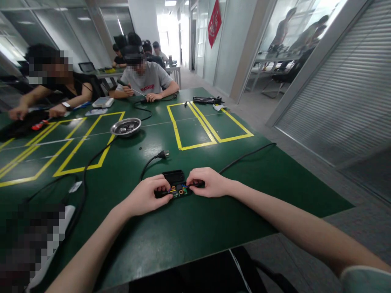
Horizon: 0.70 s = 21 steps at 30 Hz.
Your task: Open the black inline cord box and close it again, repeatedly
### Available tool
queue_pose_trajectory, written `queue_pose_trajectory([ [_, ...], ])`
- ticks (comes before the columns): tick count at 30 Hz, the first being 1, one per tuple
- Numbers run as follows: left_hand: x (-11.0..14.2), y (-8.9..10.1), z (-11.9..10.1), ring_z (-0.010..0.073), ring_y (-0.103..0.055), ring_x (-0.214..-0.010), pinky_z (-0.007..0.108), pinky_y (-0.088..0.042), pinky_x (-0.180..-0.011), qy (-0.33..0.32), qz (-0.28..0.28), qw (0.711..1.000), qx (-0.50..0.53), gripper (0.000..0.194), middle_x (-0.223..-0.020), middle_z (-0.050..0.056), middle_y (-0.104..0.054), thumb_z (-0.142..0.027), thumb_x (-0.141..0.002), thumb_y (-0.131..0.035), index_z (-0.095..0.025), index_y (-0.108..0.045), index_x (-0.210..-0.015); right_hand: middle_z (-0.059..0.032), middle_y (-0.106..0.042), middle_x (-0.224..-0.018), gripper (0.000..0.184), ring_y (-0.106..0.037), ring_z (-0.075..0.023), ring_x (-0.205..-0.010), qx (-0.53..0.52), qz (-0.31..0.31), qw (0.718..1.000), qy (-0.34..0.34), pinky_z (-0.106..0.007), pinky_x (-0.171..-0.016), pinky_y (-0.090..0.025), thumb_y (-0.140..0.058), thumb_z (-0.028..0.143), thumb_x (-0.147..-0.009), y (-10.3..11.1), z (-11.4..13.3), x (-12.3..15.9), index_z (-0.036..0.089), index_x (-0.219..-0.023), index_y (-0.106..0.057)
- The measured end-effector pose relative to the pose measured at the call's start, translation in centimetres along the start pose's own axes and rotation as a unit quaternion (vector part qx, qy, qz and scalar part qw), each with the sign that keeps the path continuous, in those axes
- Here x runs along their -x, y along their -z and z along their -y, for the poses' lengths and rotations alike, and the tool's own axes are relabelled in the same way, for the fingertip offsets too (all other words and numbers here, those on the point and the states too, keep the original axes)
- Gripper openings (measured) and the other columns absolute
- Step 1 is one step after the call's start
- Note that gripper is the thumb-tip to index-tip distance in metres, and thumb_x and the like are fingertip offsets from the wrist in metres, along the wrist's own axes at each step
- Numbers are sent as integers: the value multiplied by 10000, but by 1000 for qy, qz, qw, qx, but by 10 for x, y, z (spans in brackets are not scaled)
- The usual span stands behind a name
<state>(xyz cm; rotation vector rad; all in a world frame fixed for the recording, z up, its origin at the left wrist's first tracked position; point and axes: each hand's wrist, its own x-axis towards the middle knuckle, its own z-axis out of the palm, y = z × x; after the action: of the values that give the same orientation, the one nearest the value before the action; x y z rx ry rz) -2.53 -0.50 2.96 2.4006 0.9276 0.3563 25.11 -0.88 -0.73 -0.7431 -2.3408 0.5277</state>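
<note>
While the left hand (146, 197) pinched the open case's (189, 192) left end, the right hand (209, 182) gripped a cable (244, 156) opposite; fitting seemed under way, calling for gentle, steady alignment.

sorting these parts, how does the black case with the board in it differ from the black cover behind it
The black case holds a green board with copper-coloured rings and wires; the black cover shows no board. The case has fingers of the left hand and right hand at its two ends; the cover lies just beyond it. Both are dark and shallow, with rounded corners.
</note>
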Motion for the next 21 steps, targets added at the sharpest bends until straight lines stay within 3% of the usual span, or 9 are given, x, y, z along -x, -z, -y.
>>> queue_pose_trajectory([
  [6, -1, -3, -1, 160, -552, -710, 258, -416, -649, 10, -3, 1000, -16, 55, -788, 9, -593, -235, -827, -584, -188, -606, -807, 2, -635, -749, 70, -553, -131, -651, 0, -1, 1000, 3, -241, -624, -419, -629, 127, -830, -1, 1, 1, 182, -857, -663],
  [15, -3, -4, -3, 147, -533, -666, 248, -398, -619, 27, -9, 1000, -2, 45, -766, 2, -584, -225, -770, -602, -185, -620, -779, -32, -680, -817, 69, -616, -153, -730, 14, 17, 1000, 23, -247, -655, -442, -617, 126, -856, 3, 1, 2, 182, -850, -656],
  [21, -1, -3, -17, 160, -573, -689, 257, -409, -647, 67, -23, 996, -49, 41, -787, -5, -630, -212, -791, -629, -197, -619, -827, -39, -679, -851, 37, -624, -161, -773, 44, 42, 998, 27, -252, -677, -455, -639, 179, -884, 5, 2, 4, 191, -856, -661],
])
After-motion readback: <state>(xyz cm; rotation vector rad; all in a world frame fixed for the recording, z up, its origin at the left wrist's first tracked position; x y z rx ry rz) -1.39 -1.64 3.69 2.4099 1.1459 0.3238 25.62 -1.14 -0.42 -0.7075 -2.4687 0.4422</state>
